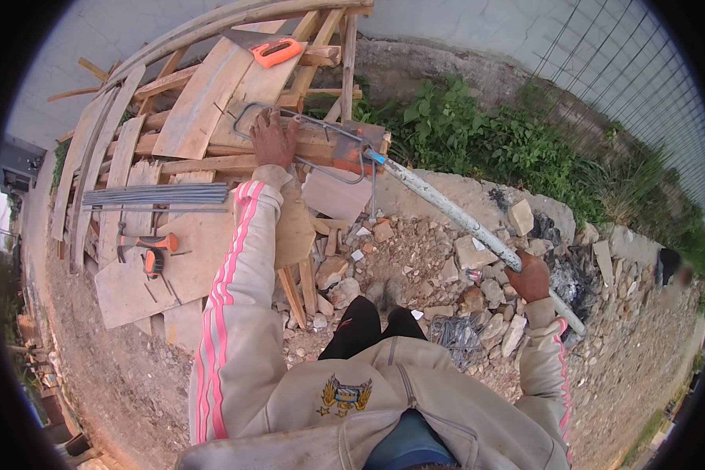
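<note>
A bent steel rod (pixel 338 178), shaped like an open rectangular loop, lies across the wooden bench top. My left hand (pixel 272 139) is over its left part, fingers curled onto the rod against the wood. The rod's right end meets a rusty steel plate (pixel 352 146) fixed at the bench's edge. My right hand (pixel 529 277) is wrapped round a long whitish pipe (pixel 446 205), near its lower end. That pipe slopes up to the left, and its blue-marked tip sits at the plate beside the rod. How the tip engages the rod is too small to tell.
A handsaw (pixel 276 52) with an orange handle lies on the far boards. Left of my arm are a bundle of straight rods (pixel 157 194), a hammer (pixel 147 242) and a tape measure (pixel 153 263). Stones (pixel 478 254) and tangled wire (pixel 458 338) cover the ground; weeds (pixel 478 145) grow behind.
</note>
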A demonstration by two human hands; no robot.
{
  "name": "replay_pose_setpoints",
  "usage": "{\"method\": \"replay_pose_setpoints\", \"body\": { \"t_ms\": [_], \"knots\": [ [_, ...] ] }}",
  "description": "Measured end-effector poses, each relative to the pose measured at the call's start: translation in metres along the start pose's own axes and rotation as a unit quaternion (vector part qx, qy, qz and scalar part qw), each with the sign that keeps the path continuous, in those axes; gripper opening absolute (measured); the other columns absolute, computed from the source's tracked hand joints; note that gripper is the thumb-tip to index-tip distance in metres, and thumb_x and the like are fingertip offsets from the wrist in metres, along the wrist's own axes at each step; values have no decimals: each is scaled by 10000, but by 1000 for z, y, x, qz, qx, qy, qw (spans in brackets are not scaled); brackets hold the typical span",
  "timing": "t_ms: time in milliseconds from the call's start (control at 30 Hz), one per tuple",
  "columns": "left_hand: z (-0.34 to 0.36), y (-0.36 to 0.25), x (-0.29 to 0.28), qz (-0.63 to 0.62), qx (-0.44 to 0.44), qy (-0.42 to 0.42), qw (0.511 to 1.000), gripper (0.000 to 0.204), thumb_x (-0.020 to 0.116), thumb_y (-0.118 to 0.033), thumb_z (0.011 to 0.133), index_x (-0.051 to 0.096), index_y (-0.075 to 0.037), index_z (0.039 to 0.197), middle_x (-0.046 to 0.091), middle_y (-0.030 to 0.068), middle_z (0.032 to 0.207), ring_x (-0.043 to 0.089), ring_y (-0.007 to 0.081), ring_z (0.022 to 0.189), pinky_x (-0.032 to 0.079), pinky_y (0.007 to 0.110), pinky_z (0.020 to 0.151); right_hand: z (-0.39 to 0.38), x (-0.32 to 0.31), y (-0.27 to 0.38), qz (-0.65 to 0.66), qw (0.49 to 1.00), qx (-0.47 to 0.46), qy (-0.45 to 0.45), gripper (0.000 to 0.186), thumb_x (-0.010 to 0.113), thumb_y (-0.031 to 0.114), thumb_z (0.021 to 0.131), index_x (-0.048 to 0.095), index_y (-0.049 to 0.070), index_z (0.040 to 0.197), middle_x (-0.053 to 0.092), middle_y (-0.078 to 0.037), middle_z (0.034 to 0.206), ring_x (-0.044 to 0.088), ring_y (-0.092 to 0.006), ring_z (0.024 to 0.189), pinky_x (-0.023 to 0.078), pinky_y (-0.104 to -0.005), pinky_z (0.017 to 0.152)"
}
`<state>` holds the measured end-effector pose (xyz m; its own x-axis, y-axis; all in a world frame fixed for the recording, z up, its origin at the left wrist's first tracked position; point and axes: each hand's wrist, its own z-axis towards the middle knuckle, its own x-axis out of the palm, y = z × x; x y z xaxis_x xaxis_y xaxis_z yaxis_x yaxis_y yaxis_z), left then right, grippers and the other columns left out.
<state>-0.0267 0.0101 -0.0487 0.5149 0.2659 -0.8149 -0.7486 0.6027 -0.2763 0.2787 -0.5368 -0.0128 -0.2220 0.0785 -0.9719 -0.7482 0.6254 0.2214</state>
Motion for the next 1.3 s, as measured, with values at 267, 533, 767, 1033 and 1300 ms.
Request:
{"method": "replay_pose_setpoints", "body": {
  "t_ms": [267, 533, 767, 1033, 1300],
  "knots": [
    [-73, -85, -50, -152, 96, 164, 970, 354, 687, -270, 931, 669, -24, 1186, 662, 224, 1174, 600, 413, 1114, 446, 513, 1017, -5, 0, 3, -2, 1000, 16, 0, 319, 817, 249, 715, 732, 76, 970, 718, -197, 837, 693, -418, 810, 553, -512, 744],
    [-106, -128, -64, -182, 132, 165, 960, 267, 668, -193, 924, 700, -9, 1115, 712, 186, 1038, 658, 371, 1013, 532, 471, 875, -14, 3, 9, -17, 999, 12, -27, 404, 819, 264, 712, 752, 86, 1069, 729, -186, 868, 702, -408, 831, 561, -501, 759],
    [-113, -129, -63, -226, 88, 99, 965, 251, 635, -169, 928, 724, 1, 1090, 717, 218, 968, 677, 387, 949, 537, 475, 834, -50, 6, 36, -29, 997, 69, -37, 297, 798, 267, 732, 737, 102, 971, 712, -191, 835, 689, -414, 817, 551, -508, 730],
    [-111, -109, -65, -173, 170, 185, 952, 307, 619, -261, 939, 755, -25, 1079, 730, 208, 917, 686, 384, 922, 475, 517, 967, -84, 13, 83, -24, 991, 116, -57, 251, 795, 300, 751, 724, 112, 901, 706, -182, 807, 688, -409, 795, 544, -519, 705],
    [-101, -93, -61, -172, 179, 250, 936, 356, 674, -346, 916, 783, -60, 1097, 747, 209, 1039, 695, 383, 974, 422, 537, 1083, -135, 33, 157, -17, 978, 191, -87, 236, 762, 263, 757, 737, 120, 943, 721, -168, 815, 698, -393, 788, 544, -506, 714]
  ]
}}
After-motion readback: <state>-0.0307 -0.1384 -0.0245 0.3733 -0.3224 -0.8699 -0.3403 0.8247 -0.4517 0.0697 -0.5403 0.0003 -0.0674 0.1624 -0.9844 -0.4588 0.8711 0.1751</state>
